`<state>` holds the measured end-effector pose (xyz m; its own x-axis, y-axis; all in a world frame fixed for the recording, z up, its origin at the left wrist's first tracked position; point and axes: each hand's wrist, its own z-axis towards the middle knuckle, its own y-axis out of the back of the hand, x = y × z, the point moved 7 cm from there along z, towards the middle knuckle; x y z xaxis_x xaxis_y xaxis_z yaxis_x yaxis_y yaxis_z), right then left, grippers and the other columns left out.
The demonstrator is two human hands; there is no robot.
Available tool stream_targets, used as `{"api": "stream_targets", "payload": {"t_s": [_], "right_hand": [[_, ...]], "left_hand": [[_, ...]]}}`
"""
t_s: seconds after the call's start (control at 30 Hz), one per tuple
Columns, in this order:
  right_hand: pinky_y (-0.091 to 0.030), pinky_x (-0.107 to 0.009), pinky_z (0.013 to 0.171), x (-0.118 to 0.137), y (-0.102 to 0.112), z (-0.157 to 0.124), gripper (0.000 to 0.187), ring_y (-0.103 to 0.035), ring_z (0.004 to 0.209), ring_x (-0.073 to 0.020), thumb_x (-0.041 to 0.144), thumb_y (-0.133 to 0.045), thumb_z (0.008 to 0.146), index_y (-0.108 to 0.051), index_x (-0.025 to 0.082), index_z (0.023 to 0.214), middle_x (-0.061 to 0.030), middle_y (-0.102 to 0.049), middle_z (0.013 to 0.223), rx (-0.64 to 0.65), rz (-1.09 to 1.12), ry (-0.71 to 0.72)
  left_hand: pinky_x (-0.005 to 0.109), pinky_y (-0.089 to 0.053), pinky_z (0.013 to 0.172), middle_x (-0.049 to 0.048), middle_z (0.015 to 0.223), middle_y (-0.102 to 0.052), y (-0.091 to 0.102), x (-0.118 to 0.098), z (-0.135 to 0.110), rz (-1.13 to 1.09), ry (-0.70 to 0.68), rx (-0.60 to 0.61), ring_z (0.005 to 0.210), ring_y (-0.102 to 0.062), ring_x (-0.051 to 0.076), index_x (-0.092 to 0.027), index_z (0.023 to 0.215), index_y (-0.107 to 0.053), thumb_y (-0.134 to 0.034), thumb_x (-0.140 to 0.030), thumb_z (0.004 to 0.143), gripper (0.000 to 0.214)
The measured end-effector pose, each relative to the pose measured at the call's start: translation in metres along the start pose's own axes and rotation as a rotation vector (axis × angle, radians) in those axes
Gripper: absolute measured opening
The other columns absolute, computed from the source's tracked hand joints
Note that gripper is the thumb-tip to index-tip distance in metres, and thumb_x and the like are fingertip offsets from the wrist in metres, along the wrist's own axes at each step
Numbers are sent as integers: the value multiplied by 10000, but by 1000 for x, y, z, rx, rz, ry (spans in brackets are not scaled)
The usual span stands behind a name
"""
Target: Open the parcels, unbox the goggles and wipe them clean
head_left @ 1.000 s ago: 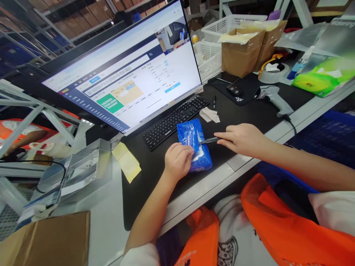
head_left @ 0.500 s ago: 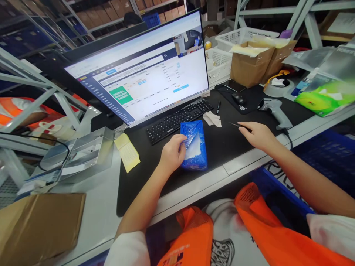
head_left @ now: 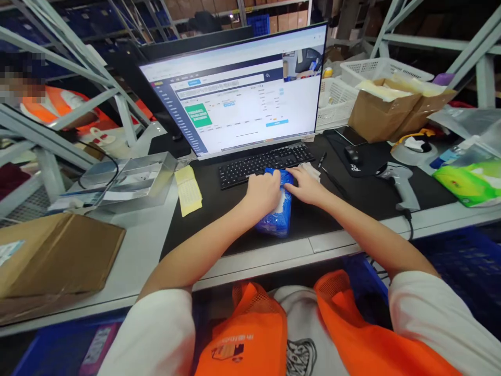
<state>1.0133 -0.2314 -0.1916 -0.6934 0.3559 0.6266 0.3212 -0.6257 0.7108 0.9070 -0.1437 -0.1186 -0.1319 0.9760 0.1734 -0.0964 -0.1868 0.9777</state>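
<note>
Blue package (head_left: 275,223) lies on the black mat (head_left: 214,201), just in front of the keyboard (head_left: 270,163), with both hands on it. Well to the left of the keyboard and nearer the person stands a cardboard box (head_left: 66,256); closer in comes a clear tray (head_left: 156,189), then yellow notes (head_left: 189,192) just off the keyboard's left end. In front of the keyboard, the left hand (head_left: 263,194) is curled into a fist, apparently gripping the wrapper, and a white patch shows beneath it. Beside it, the right hand (head_left: 308,185) has its fingers bent against the package's right side; whether they pinch the wrapper cannot be told. Past the keyboard's right end are a crumpled tissue (head_left: 312,172), partly behind the right hand, a marker (head_left: 322,159) and a thin dark tool (head_left: 334,181), then, farther right, a mouse (head_left: 352,153) and a scanner (head_left: 405,187). The right hand has just let go of the tool and moved to the package, which seems to turn the work from cutting to pulling by hand.
</note>
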Motion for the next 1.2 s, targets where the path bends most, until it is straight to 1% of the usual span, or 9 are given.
{"api": "stream_targets", "payload": {"t_s": [0.13,0.3,0.53,0.67,0.83,0.93,1.03,1.1,1.2], "right_hand": [[-428,-509,1135,3,-22,15,574,-550,1283,-335,331,-597,834,-604,153,1380,-177,-598,1370,-36,38,-57],[-439,-472,1134,-7,-22,10,529,-551,1296,-298,293,-510,859,-598,168,1365,-156,-612,1364,-105,99,-40],[-461,-424,1119,-1,-16,3,500,-577,1274,-266,289,-485,880,-619,163,1344,-144,-626,1361,-122,152,19],[-448,-412,1136,1,-17,4,498,-568,1286,-255,295,-458,904,-616,156,1355,-146,-620,1359,-119,153,49],[-418,-459,1161,2,-13,2,495,-547,1311,-276,257,-425,916,-623,149,1356,-172,-598,1357,-99,102,79],[-369,-527,1183,30,3,-15,411,-492,1370,-324,301,-467,954,-673,158,1280,-188,-549,1423,-148,-25,187],[-418,-503,1133,80,5,-45,391,-541,1314,-312,404,-505,1000,-661,183,1283,-159,-605,1377,-33,-39,373],[-476,-483,1039,108,-4,-65,479,-603,1201,-315,484,-535,999,-621,161,1341,-164,-662,1283,81,-81,424],[-481,-490,888,132,-24,-84,510,-623,1042,-344,573,-577,967,-679,138,1213,-176,-704,1108,137,-256,401]], "left_hand": [[412,-499,787,227,988,-734,-7,2,15,3,1,86,945,-726,348,-72,945,-737,-499,-236,978,292],[366,-509,795,177,1036,-734,-16,22,19,-39,-29,127,949,-714,303,-127,978,-787,-440,-424,1035,460],[353,-508,889,113,962,-701,-33,57,19,-342,-105,22,924,-675,234,-152,846,-778,-387,-440,1040,523],[332,-523,899,87,958,-687,-46,78,17,-588,-3,-85,899,-659,198,-159,787,-757,-462,-415,997,443],[366,-525,992,89,1059,-659,-49,67,15,-619,61,-39,1010,-661,222,-165,794,-743,-471,-426,990,425],[421,-560,943,111,1128,-639,-30,55,5,-548,65,-53,972,-685,254,-155,1009,-724,-559,-443,950,336],[470,-531,1047,142,1396,-581,2,45,-20,-530,-164,-204,1233,-635,310,-193,1289,-636,-650,-275,875,422],[523,-415,1186,107,1531,-519,13,41,-42,-497,-381,-252,1465,-457,324,-252,1288,-659,-630,-140,840,463],[574,-247,1274,35,1571,-511,5,48,-65,-424,-536,-127,1557,-322,309,-298,1103,-752,-597,-86,830,379]]}}
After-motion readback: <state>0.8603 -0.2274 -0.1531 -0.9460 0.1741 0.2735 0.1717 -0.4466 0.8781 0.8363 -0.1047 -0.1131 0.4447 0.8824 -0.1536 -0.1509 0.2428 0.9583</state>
